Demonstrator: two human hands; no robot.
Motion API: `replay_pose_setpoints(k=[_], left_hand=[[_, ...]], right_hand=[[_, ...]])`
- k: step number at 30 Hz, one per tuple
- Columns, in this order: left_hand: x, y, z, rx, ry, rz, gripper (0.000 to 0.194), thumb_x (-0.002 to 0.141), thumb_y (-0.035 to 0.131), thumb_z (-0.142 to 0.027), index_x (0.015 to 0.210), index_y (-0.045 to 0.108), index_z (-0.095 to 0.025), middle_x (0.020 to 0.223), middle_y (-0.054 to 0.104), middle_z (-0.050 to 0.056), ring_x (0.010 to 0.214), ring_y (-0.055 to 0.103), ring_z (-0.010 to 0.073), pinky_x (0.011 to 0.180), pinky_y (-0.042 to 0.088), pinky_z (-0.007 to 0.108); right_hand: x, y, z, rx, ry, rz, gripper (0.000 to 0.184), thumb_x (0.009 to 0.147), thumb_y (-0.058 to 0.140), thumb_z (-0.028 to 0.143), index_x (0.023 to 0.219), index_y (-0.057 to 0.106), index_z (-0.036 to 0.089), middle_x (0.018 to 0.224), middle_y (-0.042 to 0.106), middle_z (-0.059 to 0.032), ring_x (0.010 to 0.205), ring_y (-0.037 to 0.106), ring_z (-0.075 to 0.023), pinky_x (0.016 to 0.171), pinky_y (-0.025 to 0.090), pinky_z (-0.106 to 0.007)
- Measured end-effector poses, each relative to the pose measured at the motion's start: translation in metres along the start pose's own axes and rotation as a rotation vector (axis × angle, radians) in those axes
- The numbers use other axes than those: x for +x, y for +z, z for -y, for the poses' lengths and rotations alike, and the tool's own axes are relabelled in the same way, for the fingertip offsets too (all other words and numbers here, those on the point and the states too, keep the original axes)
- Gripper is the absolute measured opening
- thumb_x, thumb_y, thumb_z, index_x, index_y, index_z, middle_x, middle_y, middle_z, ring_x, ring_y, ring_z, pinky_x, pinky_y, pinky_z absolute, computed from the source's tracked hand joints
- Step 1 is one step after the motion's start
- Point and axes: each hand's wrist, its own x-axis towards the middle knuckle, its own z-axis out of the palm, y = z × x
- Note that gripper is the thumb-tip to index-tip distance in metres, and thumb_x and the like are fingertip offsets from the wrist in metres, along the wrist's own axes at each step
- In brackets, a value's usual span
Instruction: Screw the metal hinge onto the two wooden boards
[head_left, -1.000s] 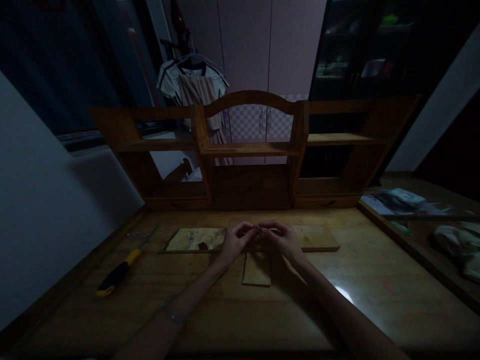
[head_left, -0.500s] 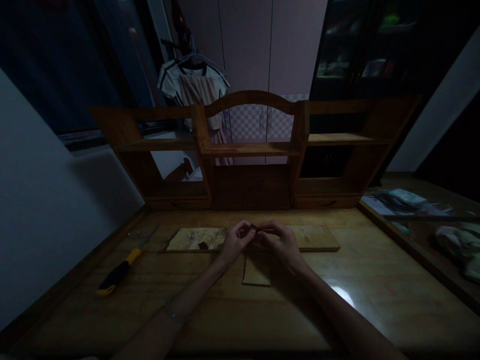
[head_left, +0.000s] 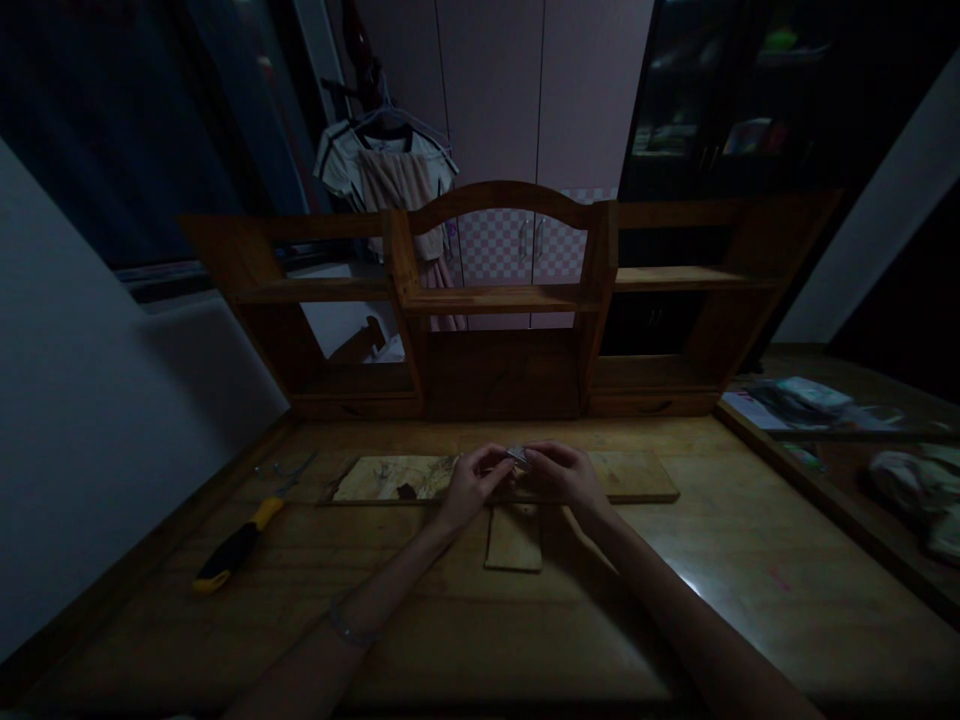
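- here we are, middle of the frame, and both hands meet over the wood: the left hand [head_left: 469, 487] comes in from the lower left, the right hand [head_left: 571, 482] from the lower right.
- between their fingertips we spot a small pale piece [head_left: 518, 456], held up just above the centre of the frame's lower half; what it is, we cannot tell, it is too small and dim.
- the left thumb and fingers are pinched nearly closed on its left end, as we judge it; the right thumb and fingers close in on the other end, with barely any gap.
- and this is the relation that counts: the piece sits right at both sets of fingertips, neither hand clearly nearer, its long axis seeming to slope slightly from upper left down to lower right, though we cannot be sure.
- behind and below the hands we see the long board [head_left: 636, 477] lying left to right, rough at its left end.
- nearer us, a short wooden piece [head_left: 514, 542] lies just below the board.
- over at the lower left, well apart from the hands, the yellow-and-black-handled tool [head_left: 238, 548] lies slanted, tip toward the upper right.
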Motion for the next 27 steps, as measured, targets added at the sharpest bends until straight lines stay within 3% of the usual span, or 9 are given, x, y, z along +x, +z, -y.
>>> replay_pose_setpoints(k=[5,13,20,24,27], left_hand=[[0.002,-0.002,0.006,0.110,0.077,-0.014,0.018,0.084,0.067,-0.031,0.091,0.069,-0.014,0.090,0.069,0.006,0.082,0.066,0.0184,0.076,0.054,0.027],[0.005,-0.005,0.016,0.147,0.068,-0.033,0.016,0.080,0.068,-0.024,0.093,0.069,-0.015,0.092,0.070,0.006,0.088,0.066,0.0189,0.080,0.053,0.028],[0.005,-0.001,0.014,0.070,0.038,-0.014,0.025,0.077,0.074,-0.030,0.097,0.067,-0.016,0.095,0.068,0.006,0.090,0.065,0.0194,0.082,0.054,0.029],[0.007,-0.003,0.013,0.248,0.178,-0.109,0.017,0.082,0.070,-0.033,0.091,0.071,-0.018,0.109,0.065,0.008,0.107,0.060,0.0210,0.093,0.048,0.031],[0.007,-0.004,0.012,0.221,0.137,-0.115,0.020,0.082,0.069,-0.037,0.089,0.071,-0.018,0.103,0.066,0.007,0.097,0.064,0.0205,0.080,0.053,0.028]], right_hand=[[0.000,-0.001,-0.009,0.048,0.111,0.074,0.032,0.079,0.072,0.042,0.098,0.074,0.017,0.098,0.071,-0.0102,0.090,0.065,-0.0218,0.084,0.049,-0.034],[0.002,-0.001,-0.006,0.007,0.090,0.063,0.034,0.074,0.074,0.043,0.095,0.073,0.016,0.094,0.071,-0.0097,0.086,0.065,-0.0211,0.080,0.049,-0.033],[0.004,0.001,-0.009,-0.147,-0.047,-0.031,0.028,0.077,0.071,0.042,0.090,0.071,0.016,0.088,0.069,-0.0060,0.082,0.063,-0.0196,0.074,0.049,-0.030],[0.000,0.005,-0.005,-0.252,-0.170,-0.062,0.025,0.084,0.066,0.043,0.089,0.069,0.018,0.090,0.068,-0.0047,0.085,0.063,-0.0196,0.073,0.048,-0.029],[-0.004,0.007,-0.002,-0.345,-0.276,-0.080,0.021,0.087,0.064,0.040,0.090,0.068,0.020,0.091,0.065,-0.0047,0.084,0.060,-0.0189,0.073,0.046,-0.028]])
